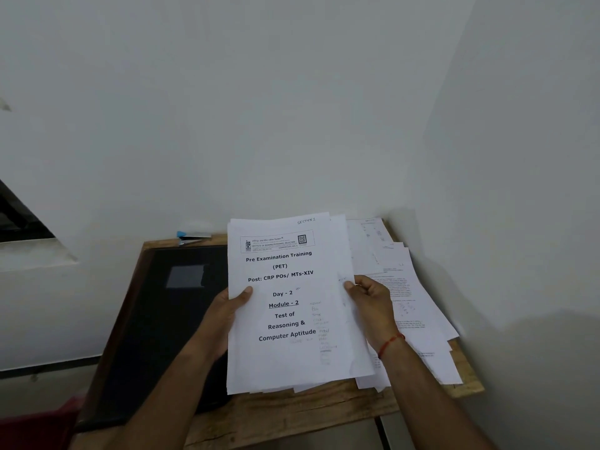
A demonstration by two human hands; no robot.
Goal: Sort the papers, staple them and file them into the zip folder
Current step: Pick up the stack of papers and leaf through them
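One head-worn wide-angle view, facing forward and down, close above the left hand and right hand, print on the papers legible, worktop toward 6 o'clock, wall toward 12 o'clock

White papers carry black print, the folder is black, the stapler blue, the table brown wood.
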